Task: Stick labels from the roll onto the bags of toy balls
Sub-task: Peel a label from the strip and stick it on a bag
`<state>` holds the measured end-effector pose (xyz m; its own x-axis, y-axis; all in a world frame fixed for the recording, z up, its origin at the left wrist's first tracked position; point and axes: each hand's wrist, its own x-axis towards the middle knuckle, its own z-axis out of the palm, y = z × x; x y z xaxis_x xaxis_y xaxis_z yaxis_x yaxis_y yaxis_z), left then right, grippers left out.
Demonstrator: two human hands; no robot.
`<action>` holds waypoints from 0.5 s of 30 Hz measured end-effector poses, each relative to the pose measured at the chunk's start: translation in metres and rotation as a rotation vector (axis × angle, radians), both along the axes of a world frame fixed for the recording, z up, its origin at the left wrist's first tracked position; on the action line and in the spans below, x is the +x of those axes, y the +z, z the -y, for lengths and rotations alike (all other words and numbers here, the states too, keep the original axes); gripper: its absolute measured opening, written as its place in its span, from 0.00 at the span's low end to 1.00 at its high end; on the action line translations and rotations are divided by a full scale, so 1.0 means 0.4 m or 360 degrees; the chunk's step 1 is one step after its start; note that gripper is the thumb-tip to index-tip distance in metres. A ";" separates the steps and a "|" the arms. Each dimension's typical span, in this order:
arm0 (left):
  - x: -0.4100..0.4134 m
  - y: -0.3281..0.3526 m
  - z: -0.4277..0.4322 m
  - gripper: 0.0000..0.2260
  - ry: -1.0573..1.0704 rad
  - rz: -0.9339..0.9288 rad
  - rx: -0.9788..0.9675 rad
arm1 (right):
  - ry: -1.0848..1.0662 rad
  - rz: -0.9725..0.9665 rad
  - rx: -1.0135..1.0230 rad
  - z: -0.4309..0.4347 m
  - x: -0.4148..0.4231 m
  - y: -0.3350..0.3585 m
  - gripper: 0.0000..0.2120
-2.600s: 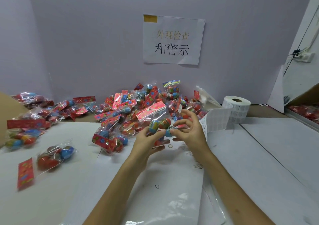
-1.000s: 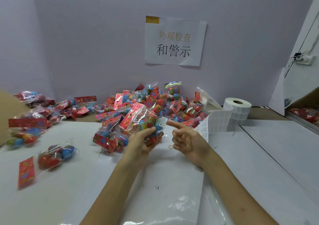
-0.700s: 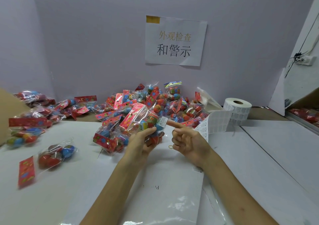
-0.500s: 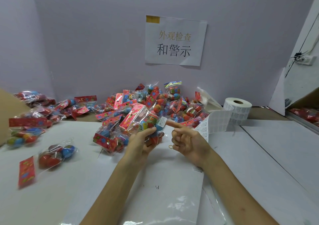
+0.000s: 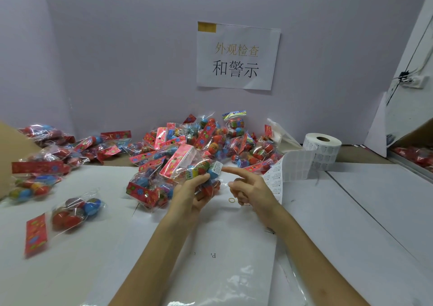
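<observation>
Far left to centre, a heap of clear plastic bags of red and blue toy balls with red header cards [image 5: 187, 141] lies along the wall. At centre, the left hand [image 5: 192, 195] is clamped on one clear bag of toy balls [image 5: 194, 165] carrying a small white printed label [image 5: 216, 167]. The right hand [image 5: 250, 188] is empty, index finger extended just beside that label; the white label roll [image 5: 322, 148] stands far right, its strip trailing toward the hands.

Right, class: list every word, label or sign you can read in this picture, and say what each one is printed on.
"外观检查" in gold on the paper sign taped to the wall.
"和警示" in black below it on the same sign.
"P" alone, mirrored, on the plastic sheet under the arms; the rest is unreadable.
Label on the held bag: too small.
Label strip from the roll: too small.
Bag header cards: patterns only, blurred.
</observation>
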<state>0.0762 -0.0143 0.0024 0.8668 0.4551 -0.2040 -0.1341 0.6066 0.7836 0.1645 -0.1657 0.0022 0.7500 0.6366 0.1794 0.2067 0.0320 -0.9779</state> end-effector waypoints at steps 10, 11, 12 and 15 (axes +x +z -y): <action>0.003 -0.003 0.003 0.13 -0.0035 -0.0039 0.0167 | -0.0256 0.0097 -0.0084 -0.006 0.015 -0.013 0.16; 0.003 -0.003 0.006 0.13 -0.0064 -0.0044 0.0232 | -0.0203 0.0046 -0.0031 -0.005 0.012 -0.008 0.16; 0.004 -0.003 0.008 0.13 -0.0095 -0.0040 0.0294 | -0.0166 0.0030 -0.0005 -0.004 0.008 -0.005 0.17; 0.002 -0.001 0.015 0.12 -0.0158 -0.0026 0.0458 | -0.0156 0.0117 -0.0032 -0.008 -0.003 -0.005 0.14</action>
